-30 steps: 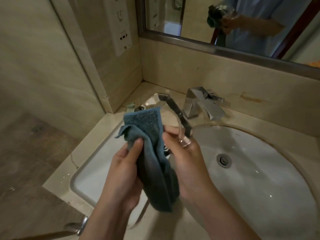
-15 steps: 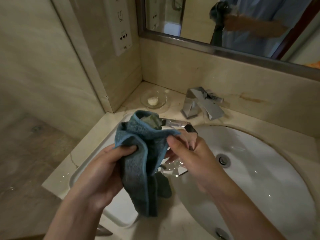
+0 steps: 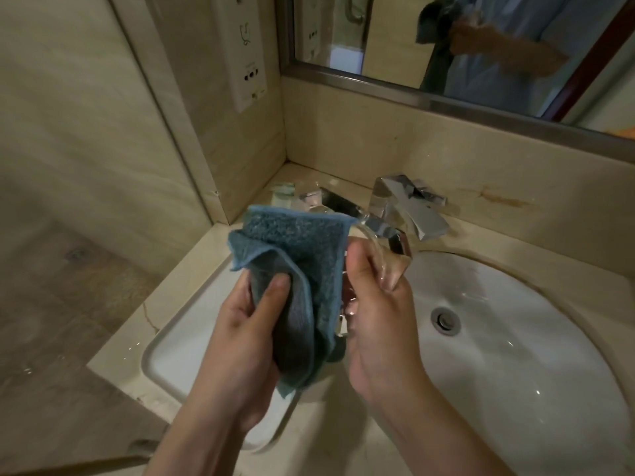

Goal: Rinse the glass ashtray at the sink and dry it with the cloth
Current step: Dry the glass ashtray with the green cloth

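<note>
Hard to make out: the glass ashtray (image 3: 381,249), clear and mostly covered by the blue cloth (image 3: 299,269), with only its upper right edge and a corner showing as warped reflections in front of the chrome faucet (image 3: 409,207). Held up above the left rim of the white sink (image 3: 515,338), standing roughly on edge, tilted, upper corner toward the faucet; long axis not readable through the cloth. Left hand (image 3: 247,338) closed on the cloth, fingers (image 3: 275,290) curled and pressing the fabric against the ashtray's near face, cloth tail hanging down between both wrists. Right hand (image 3: 374,321) wrapped around the ashtray's right side, fingers bent close and pinching the glass edge, some fingertips seen only through the glass. Behind, on the counter (image 3: 343,424) corner, a small glass dish (image 3: 285,195), partly blocked by the cloth. Forearms cut off by the lower frame edge.
</note>
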`<act>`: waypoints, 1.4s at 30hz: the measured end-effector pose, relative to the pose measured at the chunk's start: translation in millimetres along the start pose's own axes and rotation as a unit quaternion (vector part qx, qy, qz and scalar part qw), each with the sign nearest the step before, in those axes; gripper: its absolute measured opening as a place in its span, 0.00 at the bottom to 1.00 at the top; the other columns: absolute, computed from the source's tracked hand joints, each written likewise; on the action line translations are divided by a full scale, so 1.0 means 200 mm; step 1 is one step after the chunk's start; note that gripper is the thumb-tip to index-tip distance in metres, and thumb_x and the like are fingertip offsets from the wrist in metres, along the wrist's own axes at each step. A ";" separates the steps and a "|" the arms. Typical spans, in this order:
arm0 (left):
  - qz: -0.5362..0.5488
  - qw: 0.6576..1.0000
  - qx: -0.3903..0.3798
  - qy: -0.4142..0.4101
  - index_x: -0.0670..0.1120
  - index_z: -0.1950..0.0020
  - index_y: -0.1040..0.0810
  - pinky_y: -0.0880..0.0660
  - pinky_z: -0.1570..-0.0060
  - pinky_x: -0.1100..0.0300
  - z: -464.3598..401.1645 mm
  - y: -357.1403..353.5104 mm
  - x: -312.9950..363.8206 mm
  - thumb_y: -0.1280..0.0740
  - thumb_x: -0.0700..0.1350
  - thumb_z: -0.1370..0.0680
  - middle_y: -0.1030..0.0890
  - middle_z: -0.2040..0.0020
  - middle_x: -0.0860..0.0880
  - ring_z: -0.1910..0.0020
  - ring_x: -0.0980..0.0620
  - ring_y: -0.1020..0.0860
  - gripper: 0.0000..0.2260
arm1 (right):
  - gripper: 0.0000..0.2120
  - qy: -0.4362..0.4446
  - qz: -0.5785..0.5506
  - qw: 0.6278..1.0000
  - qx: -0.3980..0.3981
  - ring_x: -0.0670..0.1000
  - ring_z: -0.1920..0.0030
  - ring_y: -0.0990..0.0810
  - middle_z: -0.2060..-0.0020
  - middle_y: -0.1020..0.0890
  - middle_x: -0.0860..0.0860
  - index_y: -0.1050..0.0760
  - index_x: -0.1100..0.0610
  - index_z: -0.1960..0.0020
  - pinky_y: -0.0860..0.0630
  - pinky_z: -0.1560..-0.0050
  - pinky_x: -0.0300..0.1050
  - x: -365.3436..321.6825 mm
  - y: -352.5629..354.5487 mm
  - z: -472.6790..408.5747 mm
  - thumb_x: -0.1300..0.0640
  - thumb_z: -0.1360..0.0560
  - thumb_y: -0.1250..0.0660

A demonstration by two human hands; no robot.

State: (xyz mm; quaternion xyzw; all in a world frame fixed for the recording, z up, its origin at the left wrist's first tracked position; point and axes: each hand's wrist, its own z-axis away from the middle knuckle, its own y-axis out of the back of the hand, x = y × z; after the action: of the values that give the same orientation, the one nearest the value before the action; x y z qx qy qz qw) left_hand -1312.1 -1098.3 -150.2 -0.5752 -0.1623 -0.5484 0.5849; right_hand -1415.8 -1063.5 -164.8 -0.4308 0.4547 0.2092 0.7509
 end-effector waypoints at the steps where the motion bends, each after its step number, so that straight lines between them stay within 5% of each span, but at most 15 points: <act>1: 0.012 1.000 -0.002 -0.003 0.47 0.50 0.21 0.20 0.63 0.61 0.00 -0.01 -0.02 0.36 0.43 0.31 0.14 0.53 0.46 0.55 0.50 0.16 0.11 | 0.28 -0.002 -0.021 1.000 0.004 0.48 0.54 0.16 0.56 0.15 0.48 0.22 0.52 0.49 0.19 0.61 0.42 0.00 -0.01 0.00 0.35 0.41 0.29; 6: 0.055 0.998 -0.020 0.011 0.46 0.58 0.16 0.20 0.64 0.60 0.02 -0.04 -0.07 0.35 0.41 0.33 0.14 0.55 0.42 0.58 0.48 0.15 0.09 | 0.13 0.070 -0.052 0.996 0.026 0.49 0.51 0.16 0.57 0.14 0.48 0.20 0.48 0.59 0.19 0.53 0.45 -0.02 -0.06 -0.02 0.40 0.37 0.33; 11: 0.026 1.000 -0.012 0.002 0.47 0.62 0.15 0.21 0.67 0.62 0.00 0.00 -0.02 0.34 0.40 0.34 0.14 0.62 0.46 0.64 0.51 0.16 0.09 | 0.15 0.056 -0.009 0.998 -0.016 0.51 0.49 0.17 0.54 0.15 0.51 0.19 0.48 0.56 0.21 0.48 0.51 -0.02 -0.04 -0.02 0.40 0.36 0.33; 16: -0.053 0.999 -0.007 0.004 0.48 0.62 0.15 0.20 0.69 0.61 -0.03 0.09 0.08 0.35 0.40 0.35 0.14 0.63 0.46 0.66 0.51 0.16 0.10 | 0.13 0.056 0.092 0.991 -0.075 0.49 0.55 0.16 0.57 0.15 0.49 0.23 0.44 0.48 0.20 0.55 0.41 -0.13 0.07 -0.04 0.53 0.32 0.29; 19: -0.104 0.993 -0.049 0.020 0.48 0.59 0.14 0.19 0.67 0.61 -0.04 0.13 0.12 0.34 0.40 0.36 0.14 0.59 0.45 0.63 0.50 0.15 0.11 | 0.16 0.049 0.182 0.970 -0.151 0.45 0.62 0.15 0.61 0.15 0.42 0.24 0.37 0.51 0.22 0.65 0.33 -0.19 0.10 -0.07 0.58 0.28 0.31; 23: -0.114 0.987 -0.102 0.052 0.47 0.57 0.14 0.19 0.64 0.59 -0.04 0.14 0.15 0.24 0.48 0.41 0.14 0.56 0.43 0.59 0.48 0.15 0.15 | 0.07 0.057 0.178 0.968 -0.169 0.42 0.63 0.17 0.62 0.15 0.42 0.19 0.41 0.58 0.19 0.61 0.40 -0.15 0.08 -0.06 0.51 0.33 0.33; 26: -0.054 0.993 -0.075 0.068 0.48 0.62 0.14 0.18 0.65 0.58 -0.06 0.14 0.10 0.32 0.43 0.36 0.14 0.60 0.44 0.63 0.49 0.15 0.08 | 0.09 0.061 0.135 0.976 -0.157 0.45 0.61 0.16 0.63 0.15 0.45 0.20 0.49 0.55 0.18 0.61 0.48 -0.12 0.08 -0.05 0.52 0.34 0.34; 30: -0.005 0.994 -0.049 0.094 0.49 0.66 0.14 0.20 0.71 0.59 -0.05 0.12 0.03 0.35 0.47 0.36 0.14 0.64 0.45 0.67 0.50 0.16 0.10 | 0.12 0.046 0.071 0.984 -0.157 0.46 0.60 0.16 0.63 0.15 0.48 0.22 0.58 0.53 0.21 0.61 0.37 -0.13 0.07 -0.05 0.54 0.33 0.35; 35: 0.091 0.985 -0.088 0.115 0.47 0.61 0.14 0.19 0.64 0.56 -0.01 0.09 0.00 0.26 0.51 0.39 0.14 0.58 0.44 0.60 0.48 0.15 0.11 | 0.07 0.025 0.004 0.993 -0.117 0.46 0.57 0.16 0.63 0.14 0.47 0.18 0.45 0.65 0.19 0.55 0.39 -0.12 0.08 -0.06 0.53 0.34 0.34; 37: 0.144 0.969 -0.132 0.152 0.45 0.55 0.14 0.19 0.62 0.54 -0.01 0.10 -0.01 0.19 0.51 0.44 0.15 0.52 0.42 0.54 0.46 0.16 0.21 | 0.04 0.047 0.017 0.995 -0.085 0.48 0.52 0.17 0.59 0.15 0.47 0.21 0.43 0.63 0.21 0.48 0.42 -0.10 0.08 -0.07 0.52 0.35 0.32; 40: 0.217 0.944 -0.152 0.198 0.42 0.45 0.17 0.19 0.53 0.48 -0.01 0.12 -0.03 0.18 0.47 0.44 0.19 0.43 0.38 0.47 0.42 0.18 0.28 | 0.13 0.005 0.040 0.996 -0.076 0.45 0.52 0.17 0.57 0.16 0.46 0.23 0.47 0.55 0.22 0.54 0.38 -0.10 0.10 -0.08 0.50 0.39 0.29; 42: 0.228 0.934 -0.169 0.215 0.38 0.41 0.21 0.27 0.40 0.46 0.00 0.11 -0.02 0.22 0.46 0.35 0.21 0.40 0.37 0.42 0.41 0.21 0.24 | 0.14 -0.040 0.039 0.992 -0.115 0.43 0.55 0.16 0.59 0.15 0.45 0.22 0.48 0.54 0.21 0.59 0.35 -0.10 0.12 -0.08 0.51 0.39 0.29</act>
State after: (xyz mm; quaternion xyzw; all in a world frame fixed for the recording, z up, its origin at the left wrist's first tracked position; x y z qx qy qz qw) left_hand -1296.1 -1101.5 -164.8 -0.5556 0.1980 -0.5304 0.6090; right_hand -1451.0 -1063.4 -161.6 -0.4872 0.4143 0.3062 0.7052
